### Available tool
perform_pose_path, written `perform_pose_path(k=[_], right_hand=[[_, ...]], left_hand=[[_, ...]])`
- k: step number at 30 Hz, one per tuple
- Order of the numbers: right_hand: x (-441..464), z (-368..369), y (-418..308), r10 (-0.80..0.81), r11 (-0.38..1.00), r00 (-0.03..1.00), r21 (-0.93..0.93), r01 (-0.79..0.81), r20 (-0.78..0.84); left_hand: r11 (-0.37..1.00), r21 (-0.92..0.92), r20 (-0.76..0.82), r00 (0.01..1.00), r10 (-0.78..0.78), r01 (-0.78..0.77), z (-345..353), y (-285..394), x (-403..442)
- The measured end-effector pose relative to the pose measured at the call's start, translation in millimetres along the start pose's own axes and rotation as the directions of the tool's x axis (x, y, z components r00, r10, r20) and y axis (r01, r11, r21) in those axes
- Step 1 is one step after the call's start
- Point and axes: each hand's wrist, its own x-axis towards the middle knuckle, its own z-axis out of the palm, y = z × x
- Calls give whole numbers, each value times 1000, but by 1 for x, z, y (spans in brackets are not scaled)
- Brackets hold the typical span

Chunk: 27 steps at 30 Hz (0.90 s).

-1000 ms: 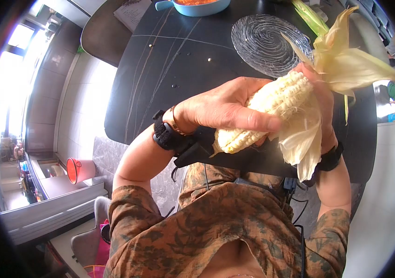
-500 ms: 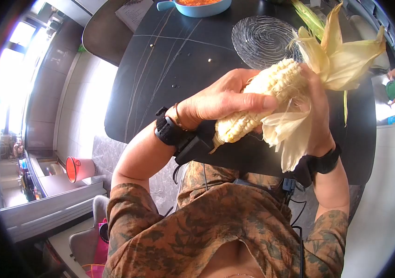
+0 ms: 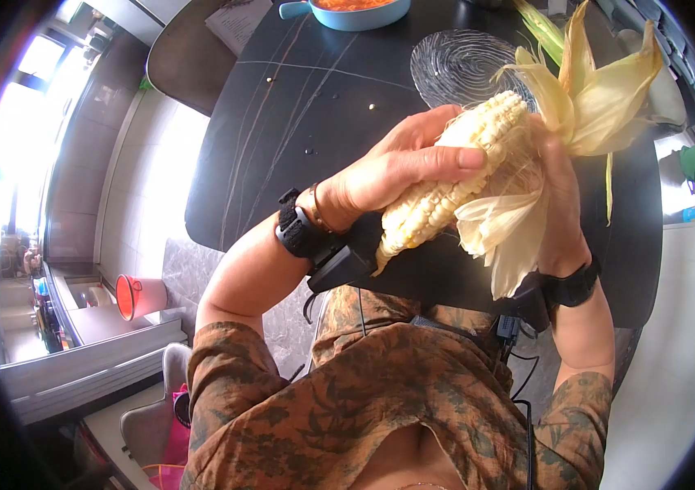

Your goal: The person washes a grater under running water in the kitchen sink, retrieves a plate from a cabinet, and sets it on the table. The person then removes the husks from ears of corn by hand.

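A pale ear of corn (image 3: 429,204) is held over the dark table, slanting from lower left to upper right, its kernels mostly bare. My left hand (image 3: 392,163) wraps around the cob, thumb across the kernels. At the cob's upper right, my right hand (image 3: 558,192) is closed around the corn and its peeled husk (image 3: 604,102); part of its grip is hidden. Dry husk leaves fan out above that hand, and another husk leaf (image 3: 502,233) hangs below. Fine silk strands cling between cob and leaves.
A round plate with swirled black and white lines (image 3: 461,69) lies beyond my hands on the dark table (image 3: 233,188). Farther back are a blue pan (image 3: 364,18) holding orange food and green husk (image 3: 541,33). Loose kernels and drops dot the tabletop. A red-rimmed bucket (image 3: 142,297) stands on the floor at left.
The cob has turned slightly, its upper end shifting up, and the husk leaves have moved a little up and left. Both hands keep their hold.
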Motion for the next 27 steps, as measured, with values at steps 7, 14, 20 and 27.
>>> perform_pose_path(k=[7,14,20,27], right_hand=[[-1,-4,0,39,993,999,-112,-37,13],[-1,7,1,-12,996,998,-83,7,-64],[2,3,-9,128,991,989,40,-125,-75],[-2,7,-3,76,972,997,-223,-77,-13]], left_hand=[[998,-37,-19,998,-54,53,1,3,-2],[958,-286,-13,1000,5,-9,-12,15,-4],[995,-99,-150,988,-27,12,-11,14,0],[995,-3,-245,965,92,-95,-16,13,1]])
